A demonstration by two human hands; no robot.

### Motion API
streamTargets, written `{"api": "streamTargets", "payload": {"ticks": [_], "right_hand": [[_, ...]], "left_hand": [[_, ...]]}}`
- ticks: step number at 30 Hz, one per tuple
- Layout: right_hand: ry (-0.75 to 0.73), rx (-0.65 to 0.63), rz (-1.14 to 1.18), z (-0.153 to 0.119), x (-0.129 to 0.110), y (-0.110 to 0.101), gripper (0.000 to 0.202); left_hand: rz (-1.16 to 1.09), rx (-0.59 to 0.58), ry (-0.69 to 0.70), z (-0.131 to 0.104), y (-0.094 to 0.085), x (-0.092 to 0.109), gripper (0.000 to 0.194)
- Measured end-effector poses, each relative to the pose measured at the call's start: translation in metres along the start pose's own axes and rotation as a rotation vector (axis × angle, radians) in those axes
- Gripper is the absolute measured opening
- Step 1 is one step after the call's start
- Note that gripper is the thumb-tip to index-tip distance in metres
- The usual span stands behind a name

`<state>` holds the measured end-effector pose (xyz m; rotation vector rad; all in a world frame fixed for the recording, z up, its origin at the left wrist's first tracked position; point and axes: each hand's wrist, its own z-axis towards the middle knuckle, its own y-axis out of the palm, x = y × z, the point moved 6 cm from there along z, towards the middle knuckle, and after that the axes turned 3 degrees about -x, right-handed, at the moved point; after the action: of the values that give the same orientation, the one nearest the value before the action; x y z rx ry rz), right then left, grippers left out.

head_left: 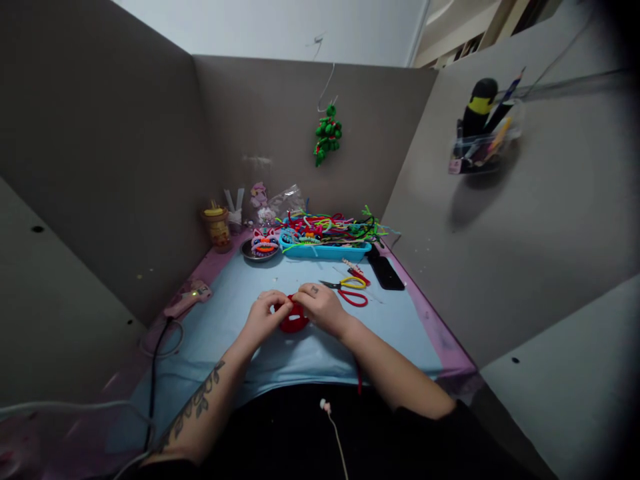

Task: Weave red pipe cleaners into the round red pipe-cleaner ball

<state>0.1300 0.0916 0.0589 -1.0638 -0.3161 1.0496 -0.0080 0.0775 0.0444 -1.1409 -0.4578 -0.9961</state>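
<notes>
My left hand (270,311) and my right hand (320,307) meet above the middle of the light blue cloth (225,320). Between them is a red mask-like craft piece (294,324) with openings in it, apparently made of pipe cleaner. Thumb and forefinger of my left hand are pinched at its upper left edge. The fingers of my right hand are closed on its upper right edge, and their tips are partly hidden. Just beyond my right hand lie scissors (353,293) with one yellow and one red handle. A red strand (359,377) hangs below my right forearm.
A blue tray (325,251) of colourful pipe cleaners stands at the back. Left of it, a metal dish (257,257) holds a colourful face-shaped piece. A black phone (386,270) lies at right, a pink glue gun (187,298) with a cord at left. Grey panels enclose the desk.
</notes>
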Motion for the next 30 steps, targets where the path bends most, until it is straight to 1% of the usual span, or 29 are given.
{"api": "streamTargets", "payload": {"ticks": [2,3,5,7,8,9,10,12,15,17,20,24,26,28,30], "right_hand": [[0.051,-0.029,0.07,0.004,0.003,-0.001,0.014],[0.102,-0.048,0.134,0.005,0.006,0.0,0.014],[0.262,-0.106,0.321,0.006,0.016,0.004,0.016],[0.431,-0.219,0.555,0.003,0.025,0.012,0.017],[0.49,-0.279,0.66,0.001,0.028,0.016,0.016],[0.52,-0.329,0.742,0.0,0.029,0.017,0.014],[0.519,-0.361,0.795,-0.001,0.028,0.017,0.013],[0.449,-0.37,0.802,-0.001,0.025,0.011,0.01],[0.249,-0.331,0.639,0.002,0.016,-0.002,0.01],[0.124,-0.275,0.504,0.003,0.01,-0.008,0.012],[0.016,-0.187,0.357,0.002,0.005,-0.011,0.014],[-0.074,-0.144,0.248,-0.002,0.0,-0.01,0.018],[-0.092,-0.121,0.209,-0.003,-0.003,-0.011,0.015],[-0.078,-0.089,0.181,-0.003,-0.004,-0.012,0.011],[-0.028,-0.061,0.184,-0.001,-0.004,-0.012,0.009]], "left_hand": [[0.067,0.037,0.049,-0.001,0.0,0.003,0.017],[0.103,0.057,0.077,-0.002,-0.001,0.005,0.015],[0.173,0.085,0.127,-0.005,0.0,0.01,0.013],[0.213,0.082,0.152,-0.006,0.001,0.013,0.013],[0.214,0.07,0.153,-0.007,0.001,0.014,0.012],[0.201,0.053,0.149,-0.007,0.002,0.014,0.012],[0.177,0.035,0.14,-0.006,0.002,0.014,0.012],[0.122,0.003,0.113,-0.005,0.001,0.014,0.013],[0.055,-0.036,0.07,-0.004,0.0,0.012,0.017],[0.024,-0.057,0.049,-0.004,0.0,0.01,0.019],[0.01,-0.078,0.039,-0.003,0.001,0.008,0.022],[0.017,-0.095,0.042,-0.002,0.003,0.008,0.024],[0.027,-0.086,0.046,-0.002,0.003,0.008,0.023],[0.043,-0.059,0.051,-0.002,0.002,0.009,0.021],[0.07,-0.021,0.066,-0.003,0.001,0.01,0.018]]}}
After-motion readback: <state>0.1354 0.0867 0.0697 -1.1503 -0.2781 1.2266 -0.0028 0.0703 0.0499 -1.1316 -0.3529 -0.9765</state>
